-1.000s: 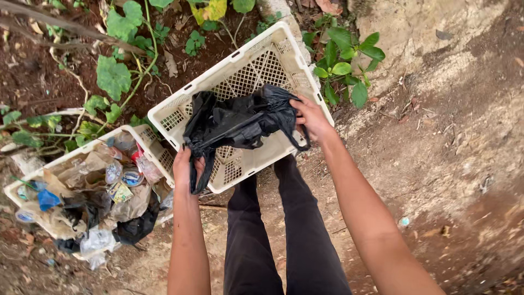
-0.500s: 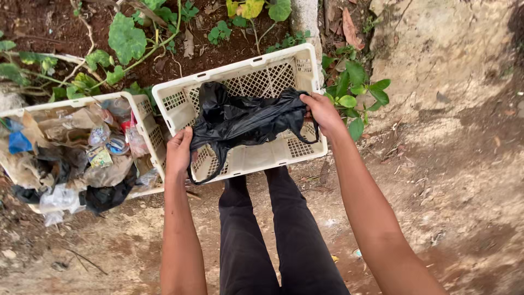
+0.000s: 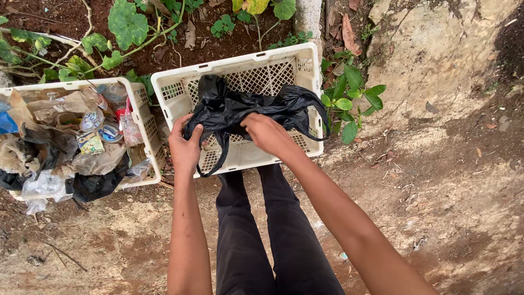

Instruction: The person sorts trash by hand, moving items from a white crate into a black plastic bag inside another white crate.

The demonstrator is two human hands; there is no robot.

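Soft, even daylight falls from overhead, with no hard shadows and no glare. The picture is sharp around the hands. Beyond them, the black plastic bag (image 3: 256, 106) is so dark its folds barely show. Straight edges bend slightly toward the corners.

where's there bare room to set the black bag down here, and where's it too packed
Bare room: the white crate under the black bag held by the left hand and right hand shows only open mesh floor. The dirt ground to the right, below the rock, is bare too. Crowded: the left crate is heaped with plastic rubbish.
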